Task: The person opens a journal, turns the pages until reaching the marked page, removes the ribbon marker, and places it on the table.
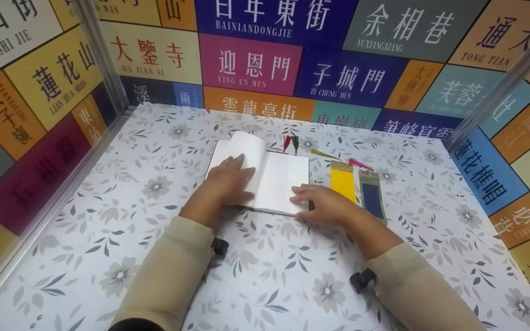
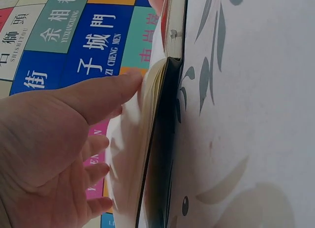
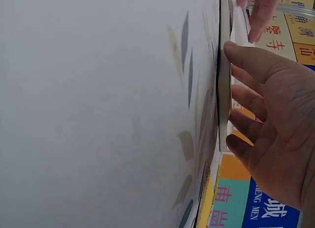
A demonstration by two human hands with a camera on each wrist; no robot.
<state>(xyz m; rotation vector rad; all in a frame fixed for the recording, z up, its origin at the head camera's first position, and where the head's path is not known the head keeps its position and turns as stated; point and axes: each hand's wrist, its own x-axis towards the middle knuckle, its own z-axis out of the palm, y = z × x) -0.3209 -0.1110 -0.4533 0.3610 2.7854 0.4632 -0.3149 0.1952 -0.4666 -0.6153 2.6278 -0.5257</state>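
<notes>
The book (image 1: 281,177) lies spread between the hands — left hand (image 1: 232,180) on its left pages, fingers loosely extended; right hand (image 1: 325,204) at its right edge, fingers relaxed, neither grasping. A yellow bookmark (image 1: 342,177) and a blue bookmark (image 1: 372,197) lie beside the right hand — a red tassel (image 1: 287,144) beyond, between both.

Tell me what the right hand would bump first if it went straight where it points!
Probably the curled white paper page of the open, rectangular notebook, with the bare left hand just beyond. Depth is hard to judge, so that hand might come first.
</notes>
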